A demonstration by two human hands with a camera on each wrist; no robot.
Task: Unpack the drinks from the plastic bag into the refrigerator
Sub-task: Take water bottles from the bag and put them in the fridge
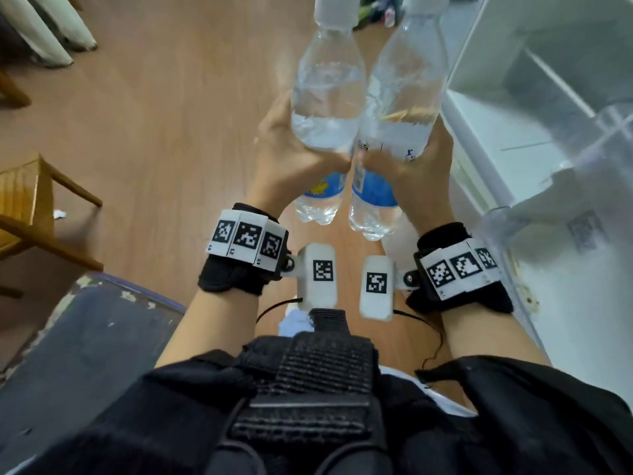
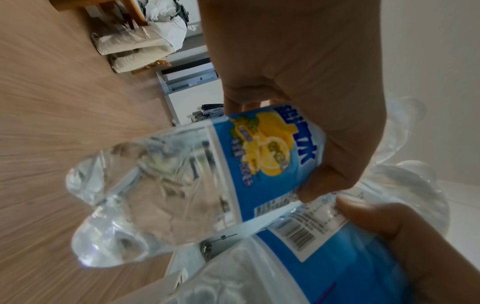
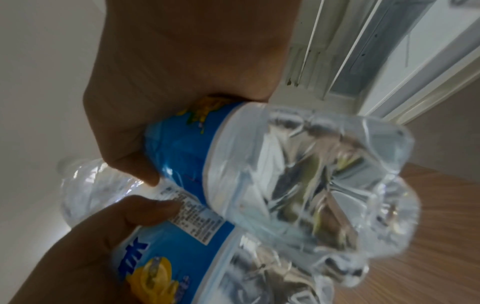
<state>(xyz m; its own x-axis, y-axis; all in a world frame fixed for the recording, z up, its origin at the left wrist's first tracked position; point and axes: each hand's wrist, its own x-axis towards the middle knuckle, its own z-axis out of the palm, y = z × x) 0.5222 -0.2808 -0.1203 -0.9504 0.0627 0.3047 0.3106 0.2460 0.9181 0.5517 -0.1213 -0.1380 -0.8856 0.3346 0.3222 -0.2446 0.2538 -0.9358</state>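
Note:
I hold two clear drink bottles with blue lemon labels and white caps, side by side and touching, over the wooden floor. My left hand (image 1: 291, 149) grips the left bottle (image 1: 325, 97) round its label. My right hand (image 1: 421, 169) grips the right bottle (image 1: 407, 87) the same way. The left wrist view shows the left bottle's base (image 2: 155, 195) under my curled left hand (image 2: 298, 92). In the right wrist view my right hand (image 3: 182, 82) wraps the right bottle (image 3: 285, 174). The open refrigerator (image 1: 513, 132) stands just right of the bottles. No plastic bag is plainly visible.
A clear plastic bin (image 1: 565, 186) of the refrigerator juts out at the right. A wooden chair (image 1: 30, 207) stands at the left, with a dark blue worn surface (image 1: 85, 337) below it. Rolled beige bundles (image 1: 51, 29) lie on the floor at the far left.

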